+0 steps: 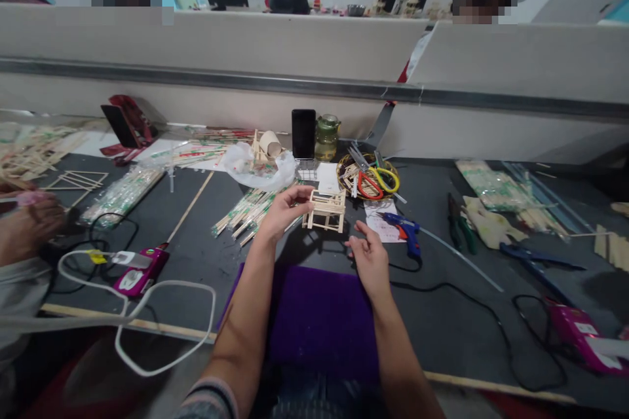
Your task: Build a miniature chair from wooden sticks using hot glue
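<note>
My left hand (pixel 282 209) holds a small frame built of wooden sticks (pixel 325 211) by its left side, lifted a little above the dark table (pixel 442 327). My right hand (pixel 368 258) hovers just below and right of the frame, fingers loosely curled, with nothing in it. A purple mat (pixel 319 321) lies under both forearms. A blue glue gun (pixel 405 232) rests right of my right hand.
Packs of chopsticks (pixel 246 209) lie left of the frame. A basket with scissors (pixel 368 177), a phone (pixel 303 133) and a jar (pixel 327 137) stand behind. Pliers (pixel 459 219) and stick bundles (pixel 501 193) lie right. Another person's hand (pixel 29 226) works at the far left.
</note>
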Action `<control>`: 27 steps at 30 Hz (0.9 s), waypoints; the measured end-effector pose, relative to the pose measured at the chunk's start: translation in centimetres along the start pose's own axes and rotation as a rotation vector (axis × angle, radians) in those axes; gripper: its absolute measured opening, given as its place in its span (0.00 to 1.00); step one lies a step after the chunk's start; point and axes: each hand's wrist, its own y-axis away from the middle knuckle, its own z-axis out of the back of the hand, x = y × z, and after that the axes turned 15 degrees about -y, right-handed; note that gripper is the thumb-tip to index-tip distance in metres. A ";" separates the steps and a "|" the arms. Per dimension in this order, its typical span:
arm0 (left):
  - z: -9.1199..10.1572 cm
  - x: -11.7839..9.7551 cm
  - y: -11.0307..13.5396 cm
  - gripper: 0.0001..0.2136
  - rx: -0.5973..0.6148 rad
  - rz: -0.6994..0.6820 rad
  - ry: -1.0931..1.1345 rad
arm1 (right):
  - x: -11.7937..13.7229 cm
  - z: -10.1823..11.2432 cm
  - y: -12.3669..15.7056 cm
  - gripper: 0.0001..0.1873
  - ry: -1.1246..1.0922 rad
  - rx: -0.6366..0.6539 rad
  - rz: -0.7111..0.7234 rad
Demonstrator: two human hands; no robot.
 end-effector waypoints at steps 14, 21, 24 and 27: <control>-2.5 0.7 3.1 0.17 -0.054 -0.119 0.025 | -1.3 -2.4 1.5 0.23 -0.380 0.107 -0.072; -3.9 2.3 2.3 0.20 -0.062 -0.147 0.140 | -2.0 -1.5 0.9 0.22 -0.290 0.051 0.039; -4.1 3.2 2.1 0.25 -0.084 -0.122 0.183 | -2.0 -1.5 0.6 0.22 -0.220 0.052 0.068; -4.4 3.6 2.1 0.31 -0.121 -0.082 0.204 | -1.9 -1.4 0.4 0.23 -0.185 0.085 0.084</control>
